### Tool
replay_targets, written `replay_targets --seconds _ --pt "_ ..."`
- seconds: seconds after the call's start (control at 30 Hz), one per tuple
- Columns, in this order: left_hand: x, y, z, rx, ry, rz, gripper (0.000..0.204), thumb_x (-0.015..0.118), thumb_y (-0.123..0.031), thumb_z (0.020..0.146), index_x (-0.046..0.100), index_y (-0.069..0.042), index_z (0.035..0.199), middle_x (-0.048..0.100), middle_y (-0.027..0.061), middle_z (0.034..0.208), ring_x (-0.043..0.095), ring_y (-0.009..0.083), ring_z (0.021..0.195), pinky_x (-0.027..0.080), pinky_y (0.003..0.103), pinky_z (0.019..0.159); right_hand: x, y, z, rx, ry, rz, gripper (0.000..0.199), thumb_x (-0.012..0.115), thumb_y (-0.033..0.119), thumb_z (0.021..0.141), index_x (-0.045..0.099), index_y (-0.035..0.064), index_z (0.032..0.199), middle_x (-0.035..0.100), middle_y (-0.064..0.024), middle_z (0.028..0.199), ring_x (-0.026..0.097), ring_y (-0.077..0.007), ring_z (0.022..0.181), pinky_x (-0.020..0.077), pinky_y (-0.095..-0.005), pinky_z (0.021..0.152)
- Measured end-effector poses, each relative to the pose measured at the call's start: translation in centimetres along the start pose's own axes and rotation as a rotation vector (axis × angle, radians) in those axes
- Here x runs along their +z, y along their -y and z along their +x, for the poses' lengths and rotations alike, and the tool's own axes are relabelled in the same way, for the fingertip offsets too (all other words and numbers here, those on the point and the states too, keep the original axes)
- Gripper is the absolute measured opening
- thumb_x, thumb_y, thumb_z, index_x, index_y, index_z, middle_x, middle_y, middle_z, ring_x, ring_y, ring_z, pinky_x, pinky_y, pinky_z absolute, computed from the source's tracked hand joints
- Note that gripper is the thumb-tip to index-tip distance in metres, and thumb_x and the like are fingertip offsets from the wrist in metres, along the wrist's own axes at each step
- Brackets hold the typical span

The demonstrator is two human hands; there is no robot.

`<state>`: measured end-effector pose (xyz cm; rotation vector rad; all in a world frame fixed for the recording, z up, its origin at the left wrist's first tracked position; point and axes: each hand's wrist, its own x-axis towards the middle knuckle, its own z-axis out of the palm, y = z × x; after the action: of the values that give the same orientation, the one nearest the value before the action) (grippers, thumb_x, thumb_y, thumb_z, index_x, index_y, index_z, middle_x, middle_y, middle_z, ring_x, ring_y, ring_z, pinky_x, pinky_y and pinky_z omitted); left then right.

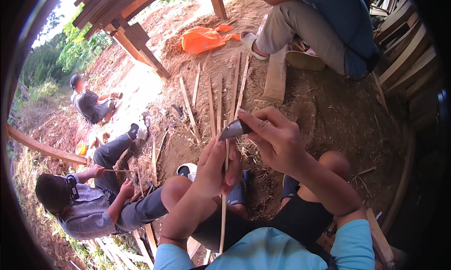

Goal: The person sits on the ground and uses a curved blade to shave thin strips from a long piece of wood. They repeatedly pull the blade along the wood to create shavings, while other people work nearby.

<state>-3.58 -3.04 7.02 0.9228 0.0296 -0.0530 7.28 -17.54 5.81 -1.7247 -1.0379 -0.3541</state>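
Observation:
Between my knees, my left hand [217, 165] is closed around a thin pale wooden stick [223, 225]. The stick runs down toward my lap, and its upper part passes between my fingers. My right hand [277, 139] pinches a small dark knife [235, 128] with a curved, pointed blade. The blade lies across the stick's upper part, beside my left thumb. Whether its edge touches the wood cannot be made out, and the knife's handle is hidden in my fingers.
Several long wooden strips [189, 108] lie on the dirt ahead, near a thick plank [276, 82] and an orange bag [202, 39]. A co-worker [91, 206] at left holds a thin stick. Others sit far left and at upper right. Curved boards [406, 58] are stacked at right.

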Motion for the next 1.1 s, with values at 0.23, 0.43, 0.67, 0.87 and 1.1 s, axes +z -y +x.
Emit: replay_targets --seconds 0.23,0.43,0.67,0.87,1.1 --pt "1.2 0.4 0.0 0.009 -0.106 0.351 0.036 0.029 -0.035 0.103 0.045 -0.006 0.088 0.049 0.0051 0.051 0.044 0.0133 0.031 0.034 0.021 0.030 -3.7 -2.7 2.1 0.127 -0.136 -0.055 0.032 0.062 0.012 0.089 0.062 0.0091 0.121 0.060 -0.0098 0.082 0.062 -0.0255 0.069 0.0490 -0.0336 0.061" --pt "0.4 -0.3 0.2 -0.019 -0.160 0.147 0.040 0.028 -0.036 0.102 0.046 -0.004 0.086 0.047 0.0085 0.049 0.037 0.0146 0.027 0.031 0.023 0.026 -1.5 0.4 -0.5 -0.023 0.164 0.174 0.032 0.063 0.012 0.086 0.064 0.0087 0.118 0.061 -0.0082 0.084 0.061 -0.0238 0.067 0.0495 -0.0332 0.059" --pt "0.8 0.2 0.4 0.014 -0.187 0.246 0.041 0.027 -0.037 0.103 0.047 -0.004 0.088 0.047 0.0074 0.049 0.039 0.0134 0.029 0.032 0.022 0.027 -2.3 0.4 -0.6 -0.004 0.245 0.181 0.035 0.063 0.005 0.084 0.063 0.0049 0.119 0.061 -0.0105 0.087 0.063 -0.0237 0.071 0.0504 -0.0323 0.062" --pt "2.1 1.1 -0.2 0.109 -0.243 0.511 0.036 0.028 -0.035 0.103 0.045 -0.005 0.094 0.050 0.0061 0.052 0.042 0.0107 0.032 0.034 0.020 0.030 -2.5 0.3 -1.3 -0.012 0.198 0.066 0.038 0.063 0.002 0.083 0.062 0.0045 0.121 0.061 -0.0116 0.089 0.063 -0.0244 0.074 0.0510 -0.0324 0.064" --pt "4.5 3.1 -0.6 0.046 -0.005 0.694 0.031 0.035 -0.031 0.102 0.046 -0.005 0.088 0.054 0.0030 0.057 0.053 0.0097 0.041 0.040 0.021 0.037 -3.0 -4.2 0.4 0.176 -0.190 -0.074 0.032 0.058 0.011 0.091 0.061 0.0095 0.123 0.058 -0.0088 0.080 0.062 -0.0220 0.067 0.0480 -0.0317 0.057"
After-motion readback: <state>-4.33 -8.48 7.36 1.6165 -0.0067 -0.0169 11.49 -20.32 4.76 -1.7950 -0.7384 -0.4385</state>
